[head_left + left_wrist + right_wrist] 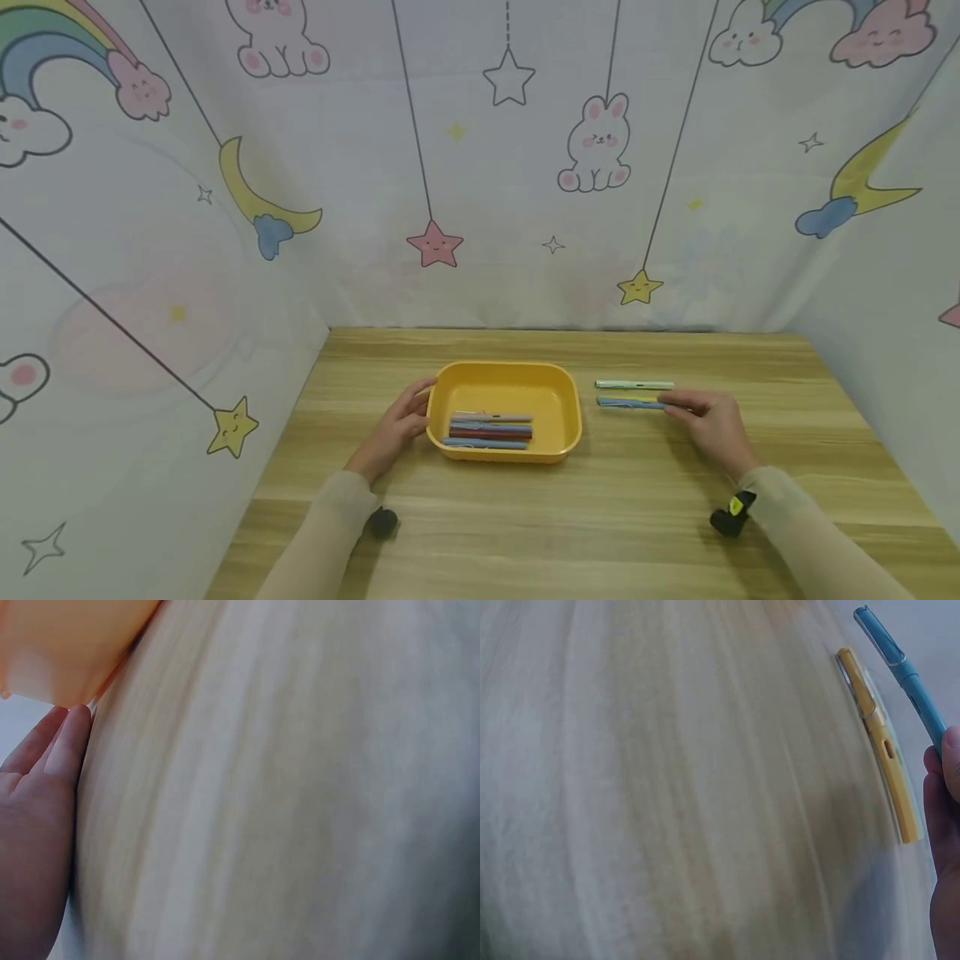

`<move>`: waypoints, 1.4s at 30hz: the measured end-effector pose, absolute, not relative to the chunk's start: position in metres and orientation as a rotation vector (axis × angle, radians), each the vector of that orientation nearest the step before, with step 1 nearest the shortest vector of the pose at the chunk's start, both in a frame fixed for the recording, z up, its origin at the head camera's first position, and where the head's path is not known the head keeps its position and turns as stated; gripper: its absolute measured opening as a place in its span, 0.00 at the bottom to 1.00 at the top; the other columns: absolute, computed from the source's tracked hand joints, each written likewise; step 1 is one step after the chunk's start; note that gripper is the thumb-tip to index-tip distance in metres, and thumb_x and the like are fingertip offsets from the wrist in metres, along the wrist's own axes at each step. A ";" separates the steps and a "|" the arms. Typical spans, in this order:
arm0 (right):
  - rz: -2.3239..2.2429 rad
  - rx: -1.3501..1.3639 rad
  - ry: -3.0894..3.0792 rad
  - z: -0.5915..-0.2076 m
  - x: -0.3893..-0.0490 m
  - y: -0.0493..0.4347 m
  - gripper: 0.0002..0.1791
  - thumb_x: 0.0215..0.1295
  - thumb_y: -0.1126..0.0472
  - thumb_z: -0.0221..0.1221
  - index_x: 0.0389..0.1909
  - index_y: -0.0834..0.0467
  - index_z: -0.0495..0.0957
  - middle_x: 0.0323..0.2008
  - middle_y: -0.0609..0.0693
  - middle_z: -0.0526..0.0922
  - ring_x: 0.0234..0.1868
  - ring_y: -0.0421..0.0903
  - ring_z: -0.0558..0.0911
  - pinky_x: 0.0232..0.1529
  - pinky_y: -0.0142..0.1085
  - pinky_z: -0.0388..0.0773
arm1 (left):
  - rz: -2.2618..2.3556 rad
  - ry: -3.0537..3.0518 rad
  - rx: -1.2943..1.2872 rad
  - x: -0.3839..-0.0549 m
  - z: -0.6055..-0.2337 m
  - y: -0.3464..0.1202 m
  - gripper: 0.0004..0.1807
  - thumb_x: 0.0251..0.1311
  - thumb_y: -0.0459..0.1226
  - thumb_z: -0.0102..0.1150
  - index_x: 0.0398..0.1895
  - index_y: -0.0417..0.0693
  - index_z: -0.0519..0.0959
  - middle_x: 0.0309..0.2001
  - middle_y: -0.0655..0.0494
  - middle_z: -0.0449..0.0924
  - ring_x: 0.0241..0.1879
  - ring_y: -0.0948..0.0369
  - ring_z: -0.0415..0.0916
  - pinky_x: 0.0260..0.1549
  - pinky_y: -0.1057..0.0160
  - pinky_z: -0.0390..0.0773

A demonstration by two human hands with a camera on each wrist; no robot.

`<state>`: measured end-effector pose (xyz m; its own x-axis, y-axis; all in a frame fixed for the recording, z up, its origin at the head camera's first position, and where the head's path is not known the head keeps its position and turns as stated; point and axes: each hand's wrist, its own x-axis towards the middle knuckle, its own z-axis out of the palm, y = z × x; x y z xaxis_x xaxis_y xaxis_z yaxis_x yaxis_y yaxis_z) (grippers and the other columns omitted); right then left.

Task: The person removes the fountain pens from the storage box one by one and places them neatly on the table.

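In the head view, my right hand pinches a blue pen by its right end between thumb and fingers. The right wrist view shows this blue pen raised off the table, its clip end pointing away from the hand. A yellow pen lies on the table beneath it, mostly hidden from the head camera. Just behind is a pale green pen. With fairly straight fingers, my left hand touches the left side of a yellow tray. In the left wrist view, the fingertips meet the tray wall.
Inside the tray, toward its front left, lie several pens, among them a dark red pen and a pinkish pen. The wood-grain table meets patterned cloth walls at the back and sides.
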<state>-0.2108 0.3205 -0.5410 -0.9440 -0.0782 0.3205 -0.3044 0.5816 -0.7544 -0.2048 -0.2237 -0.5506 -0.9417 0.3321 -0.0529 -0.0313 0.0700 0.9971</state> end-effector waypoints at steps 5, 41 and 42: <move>1.318 0.251 -2.623 -0.546 -0.207 0.323 0.11 0.67 0.65 0.70 0.49 0.57 0.91 0.47 0.55 0.91 0.48 0.19 0.79 0.46 0.17 0.76 | 1.945 2.087 0.307 -0.205 -0.551 -0.224 0.36 0.71 0.33 0.51 0.81 0.63 0.61 0.81 0.44 0.59 0.76 0.45 0.64 0.71 0.44 0.65; 1.135 0.413 -2.610 -0.560 -0.209 0.331 0.12 0.59 0.70 0.74 0.43 0.56 0.92 0.44 0.56 0.92 0.47 0.20 0.79 0.46 0.14 0.73 | 1.942 2.084 0.315 -0.205 -0.551 -0.225 0.36 0.72 0.33 0.51 0.81 0.63 0.60 0.81 0.44 0.58 0.77 0.45 0.63 0.73 0.44 0.63; 1.124 0.414 -2.612 -0.561 -0.210 0.331 0.12 0.58 0.70 0.74 0.43 0.56 0.92 0.44 0.56 0.92 0.47 0.20 0.79 0.46 0.14 0.73 | 1.945 2.081 0.317 -0.205 -0.551 -0.225 0.36 0.72 0.33 0.51 0.81 0.63 0.60 0.81 0.44 0.59 0.77 0.45 0.63 0.72 0.44 0.64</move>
